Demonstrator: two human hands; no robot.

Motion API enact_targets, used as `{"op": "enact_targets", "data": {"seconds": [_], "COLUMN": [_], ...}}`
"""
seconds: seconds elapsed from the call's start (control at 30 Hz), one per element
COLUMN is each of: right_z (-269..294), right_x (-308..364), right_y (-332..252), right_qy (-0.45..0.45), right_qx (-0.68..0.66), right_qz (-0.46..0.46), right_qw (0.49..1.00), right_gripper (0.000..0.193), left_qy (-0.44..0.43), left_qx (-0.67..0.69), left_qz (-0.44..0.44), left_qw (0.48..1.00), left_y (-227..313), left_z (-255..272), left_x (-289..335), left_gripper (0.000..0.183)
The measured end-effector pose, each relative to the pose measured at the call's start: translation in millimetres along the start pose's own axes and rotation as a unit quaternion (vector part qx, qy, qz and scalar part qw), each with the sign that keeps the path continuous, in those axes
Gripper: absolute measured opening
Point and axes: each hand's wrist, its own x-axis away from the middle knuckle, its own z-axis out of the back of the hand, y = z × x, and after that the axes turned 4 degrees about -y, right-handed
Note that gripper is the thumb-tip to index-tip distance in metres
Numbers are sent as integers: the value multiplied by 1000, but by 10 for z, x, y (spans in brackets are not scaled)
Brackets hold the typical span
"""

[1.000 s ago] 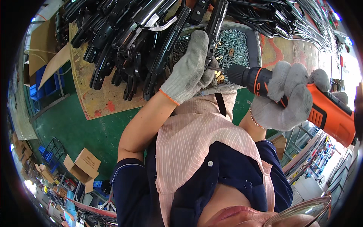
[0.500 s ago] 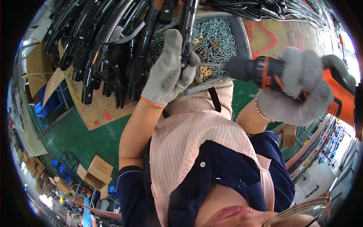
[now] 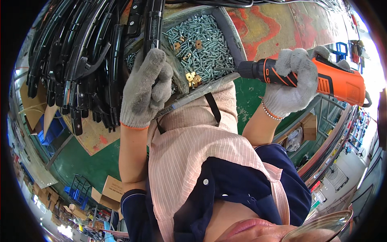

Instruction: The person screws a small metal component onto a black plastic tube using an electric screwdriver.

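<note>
My left hand (image 3: 146,90), in a grey knit glove, is closed around the near end of a long black bar (image 3: 154,28). My fingers cover that end of the bar. In my gloved right hand (image 3: 292,76) is an orange and black cordless drill (image 3: 340,84), gripped around its body. The drill's bit points left, over the near right corner of a grey bin (image 3: 238,46), apart from the bar. Silvery screws (image 3: 207,42) fill the bin, with several small brass-coloured square pieces (image 3: 193,78) among them.
Many black bars (image 3: 76,52) lie piled on the left of the worn, red-stained table (image 3: 290,24). Black cables (image 3: 229,4) run along its far side. Below left, an opened cardboard box (image 3: 111,191) stands on the green floor (image 3: 96,165).
The drill has drawn back from the bar and swung to show its side. My left hand and the bar have shifted left and nearer, and the whole view has moved.
</note>
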Motion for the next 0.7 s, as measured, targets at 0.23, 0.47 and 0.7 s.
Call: {"op": "enact_targets", "data": {"seconds": [0.23, 0.47, 0.7], "right_z": [63, 119, 91], "right_x": [-27, -18, 25], "right_y": [-38, -10, 59], "right_qy": [37, 54, 89], "right_qx": [2, 57, 62], "right_qz": [20, 35, 8], "right_qw": [999, 996, 994], "right_gripper": [40, 37, 34], "left_qy": [38, 37, 47], "left_qx": [-15, -23, -17], "left_qz": [21, 30, 27], "left_qw": [999, 999, 998], "left_y": [-3, 21, 1], "left_z": [11, -29, 2], "left_x": [24, -8, 17], "left_gripper": [26, 25, 24]}}
